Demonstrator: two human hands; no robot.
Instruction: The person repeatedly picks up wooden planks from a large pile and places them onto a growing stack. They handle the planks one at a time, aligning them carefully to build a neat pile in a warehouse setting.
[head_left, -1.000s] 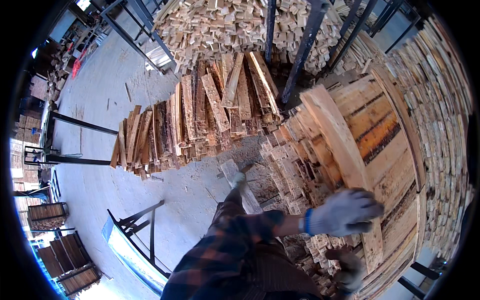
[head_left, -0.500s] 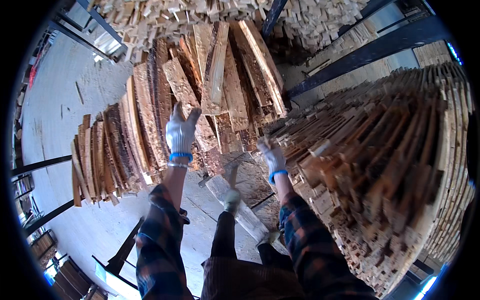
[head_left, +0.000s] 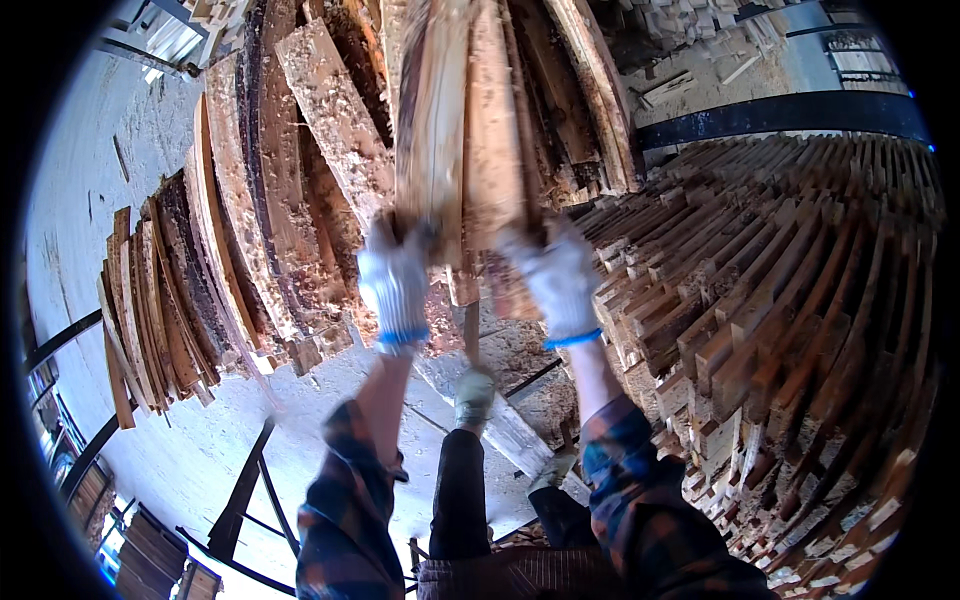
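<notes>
Brown wood, rough-faced: in the head view we find two long, flat boards over the pile, near ends toward us. Our left hand and right hand, in ribbed gloves, close on those ends, fingers blurred.

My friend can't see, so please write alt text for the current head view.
A person's gloved left hand and right hand grasp the near ends of rough boards at a wood pile. Another wood stack lies to the right.
</notes>
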